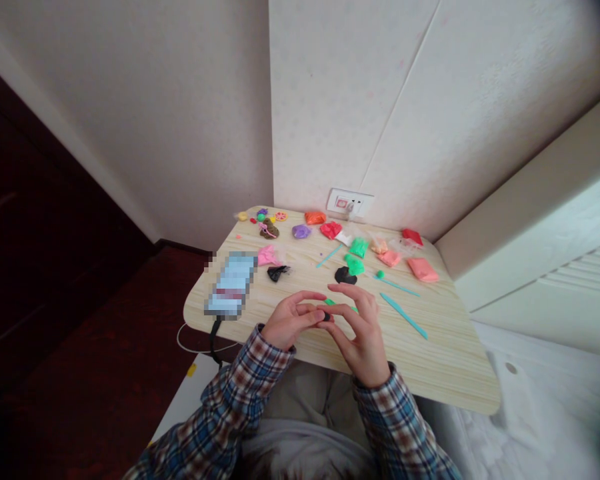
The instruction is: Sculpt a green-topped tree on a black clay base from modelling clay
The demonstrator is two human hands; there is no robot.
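A small black piece of modelling clay (327,317) is pinched between the fingertips of both hands, above the front part of the table. My left hand (294,320) grips it from the left, with thumb and fingers closed. From the right, my right hand (364,330) holds the same piece, its upper fingers arched. A strip of green clay (351,307) lies behind the fingers, partly hidden. Beyond the hands are a black clay lump (346,276) and a green clay lump (354,265) touching it. A green clay ball (380,274) rests to the right.
Blue modelling tools (404,316) lie on the right of the wooden table (445,367). Several clay packets, among them a purple one (301,231) and a pink one (267,255), stand toward the back. A phone (233,283) with a cable is at the left edge.
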